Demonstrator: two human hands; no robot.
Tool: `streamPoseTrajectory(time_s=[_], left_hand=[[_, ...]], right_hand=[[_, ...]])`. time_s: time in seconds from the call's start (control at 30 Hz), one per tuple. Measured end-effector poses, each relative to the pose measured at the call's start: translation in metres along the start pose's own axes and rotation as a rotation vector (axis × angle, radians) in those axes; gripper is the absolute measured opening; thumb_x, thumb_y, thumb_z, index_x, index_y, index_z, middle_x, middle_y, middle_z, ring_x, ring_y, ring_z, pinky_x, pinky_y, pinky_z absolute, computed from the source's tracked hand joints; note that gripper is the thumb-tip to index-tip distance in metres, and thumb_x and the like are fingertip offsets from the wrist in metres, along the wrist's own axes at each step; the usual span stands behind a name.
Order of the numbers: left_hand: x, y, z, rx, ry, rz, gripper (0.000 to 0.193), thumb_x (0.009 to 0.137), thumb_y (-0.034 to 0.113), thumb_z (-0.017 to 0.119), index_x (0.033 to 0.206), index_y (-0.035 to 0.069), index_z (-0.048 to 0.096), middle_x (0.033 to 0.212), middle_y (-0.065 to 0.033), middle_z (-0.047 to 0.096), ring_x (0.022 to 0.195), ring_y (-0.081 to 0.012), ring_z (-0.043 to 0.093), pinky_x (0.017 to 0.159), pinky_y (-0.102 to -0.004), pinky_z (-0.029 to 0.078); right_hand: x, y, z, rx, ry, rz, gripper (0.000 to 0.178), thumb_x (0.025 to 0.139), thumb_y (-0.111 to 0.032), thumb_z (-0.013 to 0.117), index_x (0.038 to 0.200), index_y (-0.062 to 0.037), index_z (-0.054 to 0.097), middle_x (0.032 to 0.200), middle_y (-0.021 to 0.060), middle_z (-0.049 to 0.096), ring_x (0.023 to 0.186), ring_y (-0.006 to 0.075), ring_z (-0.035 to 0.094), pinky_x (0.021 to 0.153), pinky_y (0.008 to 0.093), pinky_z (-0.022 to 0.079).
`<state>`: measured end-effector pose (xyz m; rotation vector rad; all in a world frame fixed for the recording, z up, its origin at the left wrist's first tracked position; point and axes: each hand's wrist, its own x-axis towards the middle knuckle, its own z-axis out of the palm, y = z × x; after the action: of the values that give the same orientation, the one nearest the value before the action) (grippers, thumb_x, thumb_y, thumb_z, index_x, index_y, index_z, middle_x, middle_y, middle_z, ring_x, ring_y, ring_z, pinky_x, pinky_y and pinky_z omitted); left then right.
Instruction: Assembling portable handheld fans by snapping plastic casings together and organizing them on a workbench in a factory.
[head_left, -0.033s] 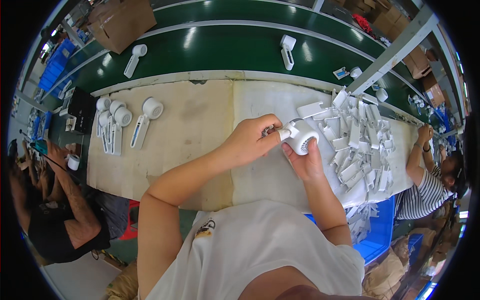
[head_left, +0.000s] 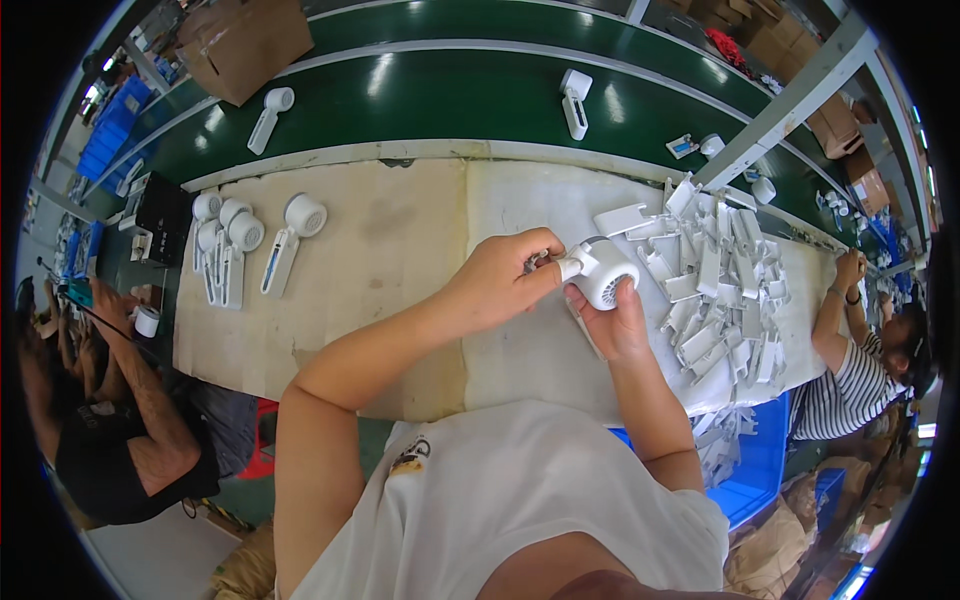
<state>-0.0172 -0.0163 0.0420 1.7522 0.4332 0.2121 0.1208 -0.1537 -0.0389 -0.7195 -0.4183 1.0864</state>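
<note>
A white handheld fan [head_left: 606,272] with a round, grilled head is held over the middle of the worktable [head_left: 400,230]. My left hand [head_left: 503,278] is closed at the neck side of the fan, thumb and fingers pinched there. Cupped under the head from the right, my right hand [head_left: 622,328] grips it with the thumb beside the grille. A pale strip shows under the right hand, partly hidden; I cannot tell if it is the fan's handle. Just right of my hands lies a heap of white plastic shells [head_left: 712,280].
Several white fans [head_left: 240,232] lie at the table's left. Beyond the table runs a green conveyor [head_left: 430,105] carrying more fans. A blue bin [head_left: 765,460] of white parts sits below the right edge. Co-workers are at both sides; a white post [head_left: 790,100] stands far right.
The fan has shifted very slightly in my hands, and a pale strip now shows under my right hand. Both hands keep nearly the same place and grip.
</note>
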Motion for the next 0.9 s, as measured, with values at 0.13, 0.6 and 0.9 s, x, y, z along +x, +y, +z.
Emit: streamPoseTrajectory(time_s=[0.13, 0.6, 0.9], left_hand=[[0.001, -0.007, 0.003, 0.117, -0.004, 0.126, 0.017, 0.083, 0.019, 0.057, 0.084, 0.003, 0.054, 0.07, -0.0068, 0.056, 0.054, -0.0165, 0.054, 0.051, -0.0286, 0.042], [-0.002, -0.002, 0.005, 0.192, -0.045, 0.11, 0.015, 0.083, 0.014, 0.056, 0.093, 0.003, 0.054, 0.071, -0.0059, 0.057, 0.061, -0.0128, 0.055, 0.054, -0.0274, 0.043], [0.0, -0.007, -0.011, -0.428, -0.269, -0.311, 0.022, 0.081, 0.012, 0.043, 0.1, 0.001, 0.05, 0.084, -0.0109, 0.061, 0.066, -0.0165, 0.061, 0.055, -0.0298, 0.05]], right_hand=[[-0.002, -0.005, -0.006, -0.223, -0.082, -0.068, 0.076, 0.074, -0.042, 0.072, 0.128, -0.0025, 0.038, 0.119, 0.0082, 0.05, 0.11, 0.0183, 0.049, 0.091, 0.033, 0.043], [-0.001, 0.008, -0.012, 0.0, -0.1, 0.119, 0.078, 0.075, -0.053, 0.066, 0.131, -0.006, 0.038, 0.122, 0.0076, 0.051, 0.114, 0.0219, 0.049, 0.096, 0.0359, 0.042], [0.007, -0.017, -0.024, -0.213, -0.186, -0.014, 0.073, 0.072, -0.04, 0.073, 0.129, -0.0068, 0.04, 0.122, 0.0115, 0.052, 0.114, 0.0255, 0.05, 0.096, 0.038, 0.041]])
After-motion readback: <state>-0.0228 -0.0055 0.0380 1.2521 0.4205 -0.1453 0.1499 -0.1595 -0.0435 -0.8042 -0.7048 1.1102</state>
